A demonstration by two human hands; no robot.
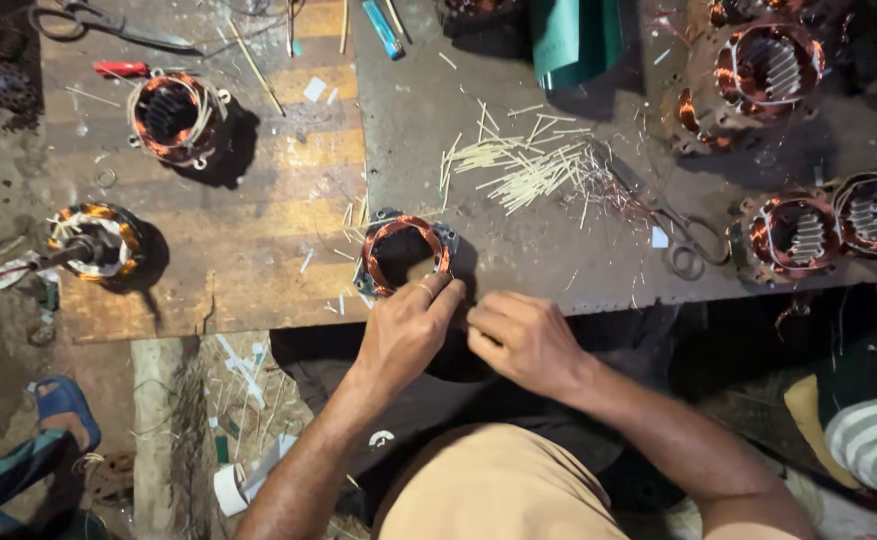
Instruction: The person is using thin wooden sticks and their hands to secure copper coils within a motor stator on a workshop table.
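The left hand (405, 335) pinched the round copper-wound stator (405, 257); the right hand (523, 340) curled narrow beside it, pale sticks (518, 165) at one o'clock.

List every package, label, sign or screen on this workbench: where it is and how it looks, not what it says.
No screens or signs show.
Teal roll: top centre of the grey bench top, a curled glossy sheet, possibly wrapping or insulation.
Small blue tube: top edge, left of the roll, slim, light blue.
White tag: below the bench edge, by the left hand; tiny, rounded, with a dark mark.
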